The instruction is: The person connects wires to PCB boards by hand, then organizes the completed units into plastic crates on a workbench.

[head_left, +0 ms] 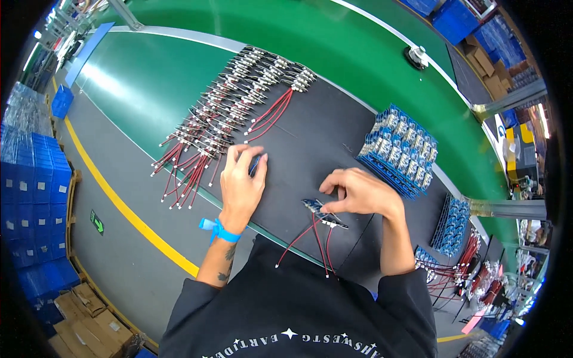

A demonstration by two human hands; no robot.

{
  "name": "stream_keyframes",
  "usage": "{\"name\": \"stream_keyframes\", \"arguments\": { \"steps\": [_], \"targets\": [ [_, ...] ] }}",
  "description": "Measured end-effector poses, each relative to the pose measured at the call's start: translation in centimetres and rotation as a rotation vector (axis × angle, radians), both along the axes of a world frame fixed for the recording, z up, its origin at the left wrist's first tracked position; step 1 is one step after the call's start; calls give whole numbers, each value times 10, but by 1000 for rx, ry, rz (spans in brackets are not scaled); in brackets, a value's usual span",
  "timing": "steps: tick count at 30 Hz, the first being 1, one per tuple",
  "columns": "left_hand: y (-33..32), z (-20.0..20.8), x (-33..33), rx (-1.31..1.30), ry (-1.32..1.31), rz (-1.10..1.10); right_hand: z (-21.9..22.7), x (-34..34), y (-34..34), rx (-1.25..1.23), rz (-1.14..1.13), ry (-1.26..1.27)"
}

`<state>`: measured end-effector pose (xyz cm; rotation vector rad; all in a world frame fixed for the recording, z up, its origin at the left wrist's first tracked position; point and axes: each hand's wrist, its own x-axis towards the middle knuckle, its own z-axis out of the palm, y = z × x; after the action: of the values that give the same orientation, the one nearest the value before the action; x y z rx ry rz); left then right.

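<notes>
My left hand (242, 182), fingers bent, holds a small dark-blue piece (255, 166), probably a circuit board, mostly hidden between thumb and fingers. On the dark mat before me lie small circuit boards (335, 223) with white connectors and dark red wires (327, 250) trailing toward my body. My right hand (365, 194) hovers over them, its thumb at the upper board's edge and its index finger apart from the thumb. Beyond my left hand, rows of wired boards (230, 98) lie packed together, their red leads hanging toward the near left.
A block of stacked blue boards (399, 149) stands to the right on the mat (310, 143). Farther right are more blue boards (450, 225) and a bundle of red wires (462, 265). Metal posts (507, 207) rise at the bench's right side. Blue crates (36, 203) stand at left.
</notes>
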<state>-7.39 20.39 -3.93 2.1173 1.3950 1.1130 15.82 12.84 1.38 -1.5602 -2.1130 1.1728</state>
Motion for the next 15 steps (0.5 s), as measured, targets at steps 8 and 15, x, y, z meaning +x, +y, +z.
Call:
{"name": "stream_keyframes", "arguments": {
  "steps": [8,15],
  "targets": [
    [-50,19,-9,-462,1,-434,-4,-10,-15,-158,-70,156],
    [-70,20,-1,-463,68,-502,-18,-25,-16,37,-29,15]
  ]
}}
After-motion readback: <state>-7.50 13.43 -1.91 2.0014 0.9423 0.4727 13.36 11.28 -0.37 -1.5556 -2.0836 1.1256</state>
